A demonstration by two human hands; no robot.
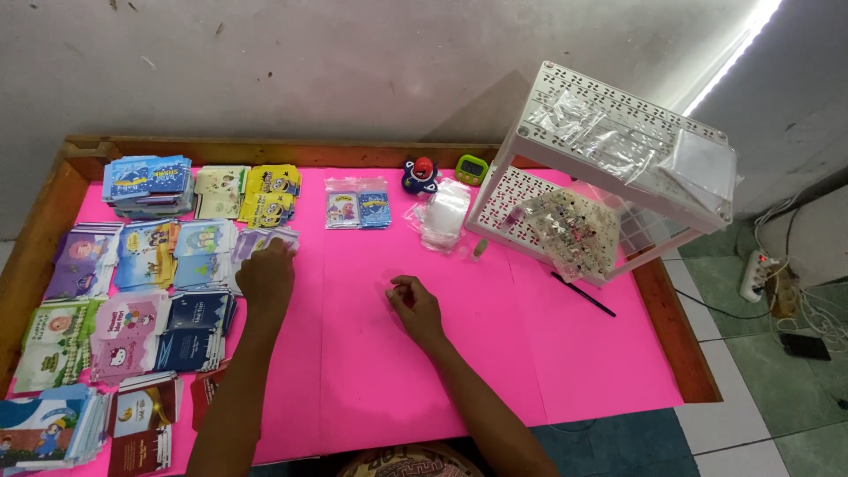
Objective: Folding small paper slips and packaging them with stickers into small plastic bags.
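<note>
A pink surface [424, 353] is seen from above; the left hand [265, 276] rests on a small stack of printed card envelopes [265, 240], its fingers curled down upon it. The right hand [413, 305] lies loosely closed on bare pink, with nothing seen held. The cards are judged light, thin and bendable, best lifted by an edge.

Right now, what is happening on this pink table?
A person sits at the pink table. The left hand rests on a purple stack of printed cards, among many stacks at the left. The right hand, loosely closed, rests on the bare middle. A white plastic rack stands at the right, untouched.
</note>
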